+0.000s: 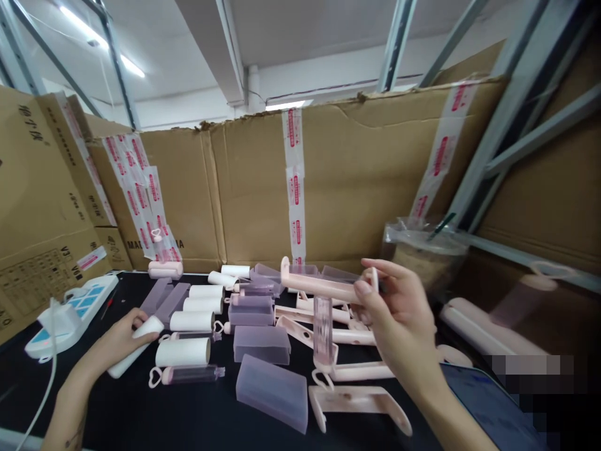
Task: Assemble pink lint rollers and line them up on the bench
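My left hand [123,338] is closed around a white paper roll [136,348], which lies slanted just above or on the black table. My right hand [406,313] grips one end of a long pale pink bracket-shaped piece [319,283] with upturned ends, raised over the table. Directly below that piece is a clear ribbed tube handle [323,332] with a heart-shaped loop; whether the two touch I cannot tell. More pink bracket pieces [359,399] lie beneath my right hand. White rolls [182,352] and clear pink handles with heart loops [192,374] are lined up right of my left hand.
Several translucent purple covers [272,391] lie mid-table. A white power strip [70,316] with a plugged-in cable sits at left. An assembled pink roller [165,268] stands by the cardboard wall [253,194]. At right are a plastic-wrapped tub [422,257] and a dark-screened device [488,401].
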`<action>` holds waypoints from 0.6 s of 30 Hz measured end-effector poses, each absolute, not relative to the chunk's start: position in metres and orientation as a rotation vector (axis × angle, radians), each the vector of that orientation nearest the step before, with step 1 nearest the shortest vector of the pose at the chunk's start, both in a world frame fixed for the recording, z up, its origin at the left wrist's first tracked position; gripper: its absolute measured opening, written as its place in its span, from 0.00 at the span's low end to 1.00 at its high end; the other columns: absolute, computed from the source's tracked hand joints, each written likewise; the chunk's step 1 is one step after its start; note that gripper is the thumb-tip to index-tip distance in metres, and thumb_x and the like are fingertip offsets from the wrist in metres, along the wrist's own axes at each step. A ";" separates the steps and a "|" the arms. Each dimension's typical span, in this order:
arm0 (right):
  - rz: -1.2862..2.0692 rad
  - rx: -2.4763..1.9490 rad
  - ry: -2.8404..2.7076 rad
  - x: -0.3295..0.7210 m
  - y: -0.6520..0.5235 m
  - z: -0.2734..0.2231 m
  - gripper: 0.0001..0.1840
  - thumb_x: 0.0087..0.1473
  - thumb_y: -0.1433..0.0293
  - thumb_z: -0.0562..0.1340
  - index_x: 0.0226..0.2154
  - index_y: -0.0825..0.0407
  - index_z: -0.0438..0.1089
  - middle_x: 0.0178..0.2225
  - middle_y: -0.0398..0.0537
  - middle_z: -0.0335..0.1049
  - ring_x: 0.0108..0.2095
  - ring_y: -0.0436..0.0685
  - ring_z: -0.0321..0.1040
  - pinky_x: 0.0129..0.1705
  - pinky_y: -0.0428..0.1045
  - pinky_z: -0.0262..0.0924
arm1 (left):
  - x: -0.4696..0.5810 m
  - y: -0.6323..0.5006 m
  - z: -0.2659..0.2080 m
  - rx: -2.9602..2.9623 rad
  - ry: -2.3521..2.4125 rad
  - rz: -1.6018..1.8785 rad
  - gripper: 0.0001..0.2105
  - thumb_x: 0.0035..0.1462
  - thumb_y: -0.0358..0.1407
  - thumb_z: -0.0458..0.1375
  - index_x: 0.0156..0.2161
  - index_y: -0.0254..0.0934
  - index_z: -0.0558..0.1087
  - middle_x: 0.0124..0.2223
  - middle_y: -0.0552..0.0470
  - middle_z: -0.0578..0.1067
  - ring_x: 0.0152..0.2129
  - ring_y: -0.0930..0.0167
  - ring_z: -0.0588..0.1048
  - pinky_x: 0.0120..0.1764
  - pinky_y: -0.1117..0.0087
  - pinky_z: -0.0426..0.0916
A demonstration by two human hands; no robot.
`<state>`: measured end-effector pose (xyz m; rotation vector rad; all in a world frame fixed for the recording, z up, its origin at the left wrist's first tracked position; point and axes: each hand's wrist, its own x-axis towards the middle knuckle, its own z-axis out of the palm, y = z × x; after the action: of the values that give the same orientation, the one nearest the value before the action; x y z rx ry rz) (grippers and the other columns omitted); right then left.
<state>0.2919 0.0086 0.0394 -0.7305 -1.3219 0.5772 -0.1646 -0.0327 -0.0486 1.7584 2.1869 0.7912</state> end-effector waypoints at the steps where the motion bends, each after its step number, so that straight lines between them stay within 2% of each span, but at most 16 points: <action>1: 0.588 -0.757 -1.340 0.293 0.012 0.039 0.15 0.51 0.64 0.61 0.44 0.44 0.63 0.32 0.42 0.58 0.19 0.46 0.56 0.17 0.45 0.54 | -0.161 -0.033 -0.042 1.776 2.219 0.829 0.22 0.41 0.51 0.60 0.37 0.38 0.67 0.36 0.50 0.74 0.33 0.62 0.74 0.37 0.65 0.66; 5: 0.623 -0.881 -1.408 0.296 0.040 0.036 0.16 0.53 0.61 0.58 0.45 0.47 0.62 0.33 0.43 0.62 0.19 0.47 0.60 0.20 0.46 0.58 | -0.124 -0.031 0.001 1.849 2.225 1.174 0.23 0.41 0.50 0.62 0.40 0.38 0.67 0.40 0.47 0.73 0.36 0.62 0.73 0.38 0.64 0.67; 9: 0.739 -0.972 -1.557 0.278 0.082 0.039 0.17 0.55 0.60 0.55 0.45 0.50 0.59 0.26 0.40 0.63 0.17 0.47 0.59 0.20 0.45 0.58 | -0.070 -0.020 0.030 1.788 1.762 1.696 0.23 0.42 0.46 0.63 0.42 0.38 0.66 0.40 0.47 0.73 0.37 0.64 0.73 0.37 0.66 0.68; 13: 0.825 -1.106 -1.645 0.230 0.124 0.037 0.14 0.57 0.65 0.54 0.45 0.54 0.60 0.22 0.38 0.63 0.17 0.46 0.59 0.20 0.44 0.59 | -0.043 -0.007 0.028 1.573 1.405 2.106 0.21 0.43 0.43 0.63 0.41 0.37 0.65 0.40 0.47 0.73 0.37 0.66 0.74 0.39 0.68 0.68; 15: 0.871 -1.184 -1.683 0.206 0.141 0.031 0.14 0.58 0.66 0.55 0.45 0.55 0.62 0.31 0.44 0.68 0.25 0.49 0.66 0.26 0.47 0.64 | -0.039 -0.004 0.021 1.514 1.324 2.127 0.20 0.43 0.42 0.64 0.41 0.36 0.65 0.40 0.47 0.73 0.39 0.66 0.73 0.41 0.68 0.67; 18: 0.920 -1.280 -1.740 0.180 0.157 0.017 0.16 0.57 0.66 0.57 0.47 0.55 0.64 0.45 0.50 0.66 0.39 0.55 0.68 0.39 0.54 0.66 | -0.036 -0.006 0.014 1.427 1.231 2.017 0.21 0.44 0.41 0.63 0.42 0.34 0.66 0.42 0.45 0.73 0.42 0.64 0.72 0.44 0.67 0.66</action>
<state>0.1800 0.1573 0.0171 -1.2798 -1.7400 0.9202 -0.0364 -0.0058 0.0138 1.4268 1.2310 2.0175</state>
